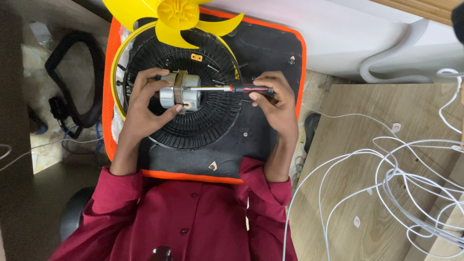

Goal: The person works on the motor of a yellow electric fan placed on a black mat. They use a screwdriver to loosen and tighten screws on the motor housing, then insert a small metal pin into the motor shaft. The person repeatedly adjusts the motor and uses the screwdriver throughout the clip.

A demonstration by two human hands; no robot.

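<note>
— While the left hand [145, 104] clamps the grey cylindrical metal motor [180, 92] on the black wire fan grille [208, 121], what might slip?

— The red-and-black-handled screwdriver [227, 89], pinched in the right hand's [275, 99] closed fingers; its tip could skid off sideways.

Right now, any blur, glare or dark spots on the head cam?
Head view: hands, left and right, fan motor and screwdriver are sharp; left edge falls into shadow around the black chair; white surface at the top is bright, nearly washed out.

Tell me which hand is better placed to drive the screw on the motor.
Right, probably. The right hand already holds the screwdriver with its tip at the motor, while the left hand grips the motor.
</note>
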